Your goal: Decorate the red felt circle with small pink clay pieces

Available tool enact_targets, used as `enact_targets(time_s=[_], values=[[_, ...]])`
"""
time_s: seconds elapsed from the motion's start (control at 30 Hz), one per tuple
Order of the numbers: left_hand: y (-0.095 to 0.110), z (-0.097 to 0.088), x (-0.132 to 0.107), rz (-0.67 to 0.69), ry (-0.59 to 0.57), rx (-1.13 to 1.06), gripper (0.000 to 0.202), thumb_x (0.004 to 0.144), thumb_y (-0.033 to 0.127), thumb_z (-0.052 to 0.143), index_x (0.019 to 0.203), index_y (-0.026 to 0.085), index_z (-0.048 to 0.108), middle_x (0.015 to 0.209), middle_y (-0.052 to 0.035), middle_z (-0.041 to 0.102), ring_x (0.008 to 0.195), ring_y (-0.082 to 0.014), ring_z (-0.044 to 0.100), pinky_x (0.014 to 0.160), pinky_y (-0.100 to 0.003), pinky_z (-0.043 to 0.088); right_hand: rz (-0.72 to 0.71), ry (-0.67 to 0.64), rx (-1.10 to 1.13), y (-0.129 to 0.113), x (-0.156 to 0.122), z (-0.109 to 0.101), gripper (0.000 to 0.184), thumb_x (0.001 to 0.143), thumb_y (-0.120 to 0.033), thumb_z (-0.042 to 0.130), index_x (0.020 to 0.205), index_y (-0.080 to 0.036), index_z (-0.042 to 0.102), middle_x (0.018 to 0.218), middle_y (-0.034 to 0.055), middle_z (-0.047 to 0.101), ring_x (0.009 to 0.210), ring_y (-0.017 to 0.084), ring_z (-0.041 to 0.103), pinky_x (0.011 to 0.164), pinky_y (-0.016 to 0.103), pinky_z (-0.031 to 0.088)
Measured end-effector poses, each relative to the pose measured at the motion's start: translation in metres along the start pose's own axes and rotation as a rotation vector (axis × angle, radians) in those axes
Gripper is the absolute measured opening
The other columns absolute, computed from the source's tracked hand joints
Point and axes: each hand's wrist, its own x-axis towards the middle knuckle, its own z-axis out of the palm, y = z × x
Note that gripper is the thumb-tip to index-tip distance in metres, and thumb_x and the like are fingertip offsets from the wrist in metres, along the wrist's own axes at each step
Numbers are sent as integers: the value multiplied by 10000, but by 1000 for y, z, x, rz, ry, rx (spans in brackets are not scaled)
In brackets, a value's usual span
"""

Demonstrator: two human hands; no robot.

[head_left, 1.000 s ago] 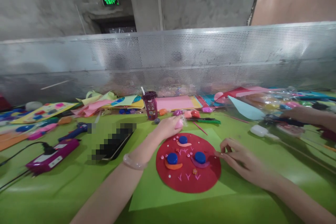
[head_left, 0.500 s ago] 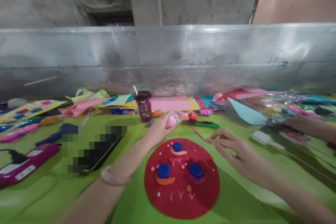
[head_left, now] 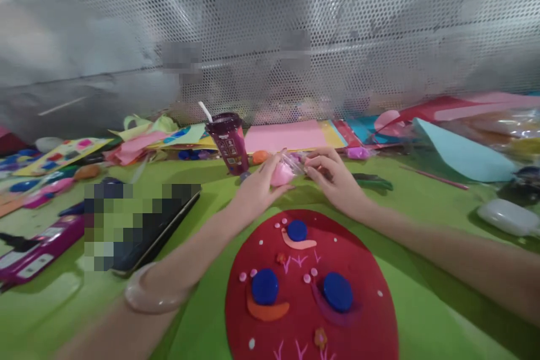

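Observation:
Pink modelling clay in a clear plastic bag (head_left: 282, 174) is gripped between the thumb and fingers of my left hand (head_left: 253, 187). My right hand (head_left: 337, 183) has its fingertips pinched on the right end of that bag. Below both hands lies a red disc (head_left: 365, 270) on a green sheet. Blue clay rounds (head_left: 265, 287) sit on it above curved strips, one of them orange (head_left: 269, 311). Small pink dots, white dots, little flowers and pink branching lines decorate the disc too.
A purple cup (head_left: 230, 143) with a straw stands behind my left hand. Beside my left forearm are a phone (head_left: 162, 228) and a purple power strip (head_left: 44, 244). Green-handled scissors (head_left: 373, 181), a white object (head_left: 508, 216) and light-blue paper (head_left: 464, 152) lie right. A perforated metal panel (head_left: 358, 56) rises behind.
My right hand has moved left and up to the bag and now pinches its end. My left hand still holds the bag. The view has tilted down and closer.

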Motion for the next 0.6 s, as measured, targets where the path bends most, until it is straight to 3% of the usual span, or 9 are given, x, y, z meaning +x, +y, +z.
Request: enact_targets(time_s=[0.23, 0.43, 0.6], values=[[5, 6, -2, -7, -22, 58, 630, 832, 390, 592, 1353, 202, 293, 1353, -94, 460, 1220, -263, 459, 986, -377, 402, -12, -49, 19, 5, -1, 2, 104, 874, -184, 489, 777, -209, 517, 979, 67, 492, 983, 187, 480, 828, 364, 461], [2, 5, -3, 81, 7, 111, 557, 844, 437, 554, 1302, 176, 374, 1317, -91, 492, 1200, -246, 478, 990, -357, 394, -48, -116, 31, 2, -5, 1, 96, 853, -145, 496, 776, -202, 501, 997, 76, 482, 980, 179, 466, 855, 371, 448], [6, 3, -1, -4, 27, 14, 549, 803, 360, 621, 1282, 202, 407, 1243, -62, 557, 1088, -226, 562, 924, -333, 454, -15, -61, 24, 2, -5, -1, 105, 844, -143, 484, 757, -202, 485, 964, 77, 468, 963, 184, 462, 855, 372, 437]])
